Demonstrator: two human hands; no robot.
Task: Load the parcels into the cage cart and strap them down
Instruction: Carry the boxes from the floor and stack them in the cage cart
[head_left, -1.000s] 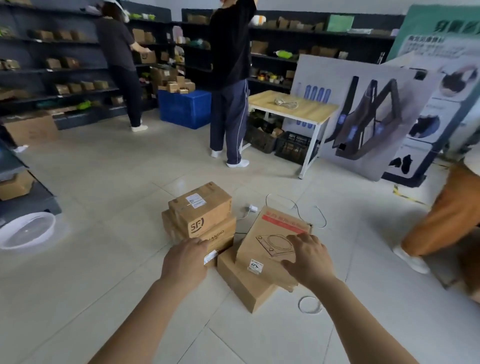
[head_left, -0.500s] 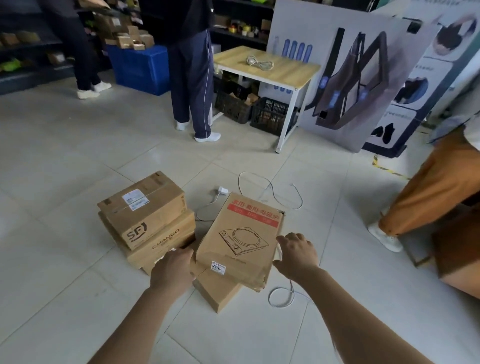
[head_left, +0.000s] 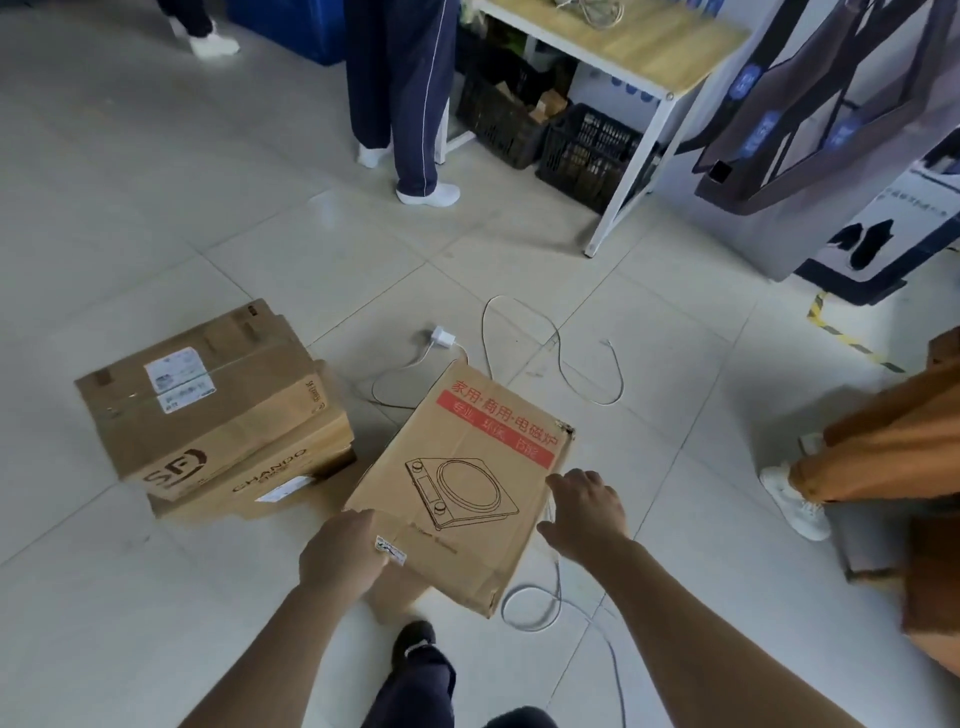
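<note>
The cooker box (head_left: 457, 488) is brown cardboard with a red band (white lettering) and a black line drawing. The SF box (head_left: 208, 405) is brown too, white-labelled. White cable (head_left: 558, 358), pale grey floor tiles (head_left: 156, 208); the trousers (head_left: 410, 78) look navy with a white stripe.

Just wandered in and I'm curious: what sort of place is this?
Probably a parcel depot or stockroom. Labelled shipping cartons are stacked on the tiled floor beside a cooker box, and black plastic crates sit under a work table.
</note>
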